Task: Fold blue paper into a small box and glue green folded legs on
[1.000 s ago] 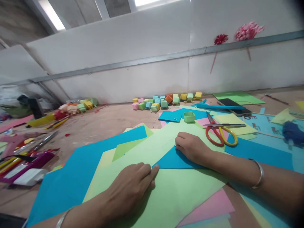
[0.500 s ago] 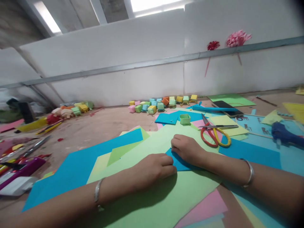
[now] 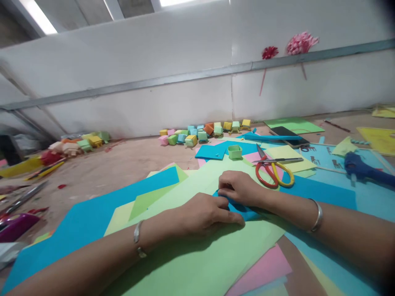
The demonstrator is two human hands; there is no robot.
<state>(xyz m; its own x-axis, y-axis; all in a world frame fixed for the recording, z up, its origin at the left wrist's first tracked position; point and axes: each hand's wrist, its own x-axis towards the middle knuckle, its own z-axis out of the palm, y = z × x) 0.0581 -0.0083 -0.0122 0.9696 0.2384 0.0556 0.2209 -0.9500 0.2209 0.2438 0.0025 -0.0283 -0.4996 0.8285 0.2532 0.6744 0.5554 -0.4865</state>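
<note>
A small piece of blue paper (image 3: 245, 212) lies on the large pale green sheet (image 3: 185, 263), partly hidden beneath my hands. My left hand (image 3: 205, 213) grips its near left side, with one finger stretched along the lower edge. At the far edge, the curled fingers of my right hand (image 3: 236, 187) hold the same paper. The two hands sit close together, and their fingertips are partly covered. Just beyond them stands a small green paper box (image 3: 235, 152). Scissors (image 3: 274, 172) with red and yellow handles lie to the right of my right hand.
Several small coloured paper figures (image 3: 202, 135) stand near the wall. A phone (image 3: 290, 137) and a blue glue gun (image 3: 364, 168) lie at the right. Blue sheets (image 3: 92, 213) spread leftward, beside a purple tool (image 3: 18, 226) at the left edge.
My left hand has shifted right along the blue paper, its finger now stretched over the lower edge. The right hand's fingers have lifted the far edge slightly. The view has turned slightly right.
</note>
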